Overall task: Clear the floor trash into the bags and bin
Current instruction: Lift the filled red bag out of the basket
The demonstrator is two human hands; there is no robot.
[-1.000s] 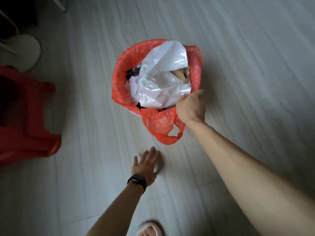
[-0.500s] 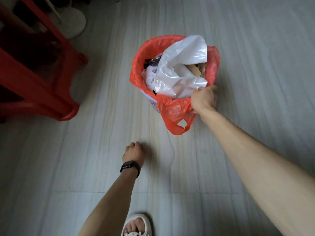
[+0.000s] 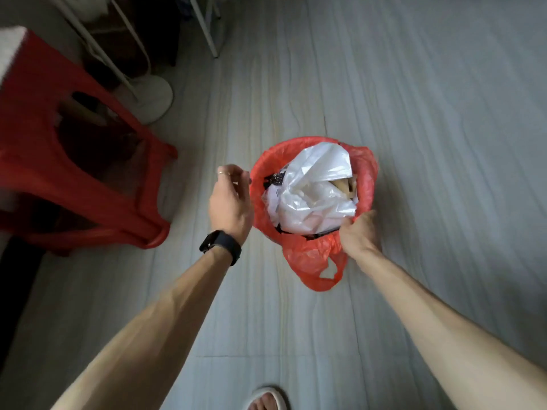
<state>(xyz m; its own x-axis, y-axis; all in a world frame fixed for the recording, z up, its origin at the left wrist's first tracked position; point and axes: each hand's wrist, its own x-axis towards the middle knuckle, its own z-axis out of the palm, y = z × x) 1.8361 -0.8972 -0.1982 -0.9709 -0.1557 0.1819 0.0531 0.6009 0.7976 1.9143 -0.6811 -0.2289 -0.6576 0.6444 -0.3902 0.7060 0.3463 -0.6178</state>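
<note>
Red bag point(image 3: 366, 180) standing open on the floor point(image 3: 429, 113), crumpled white bag point(image 3: 318, 199) stuffed inside, right hand point(image 3: 358, 233) gripping its near edge, left hand point(image 3: 229, 202) beside its left rim, fingers curled, hold unclear, red stool point(image 3: 74, 176) at left

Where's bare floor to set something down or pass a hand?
Free: floor right of and beyond the red bag; also the strip between bag and slipper. Crowded: left side, with red stool, fan base, rack legs.
</note>
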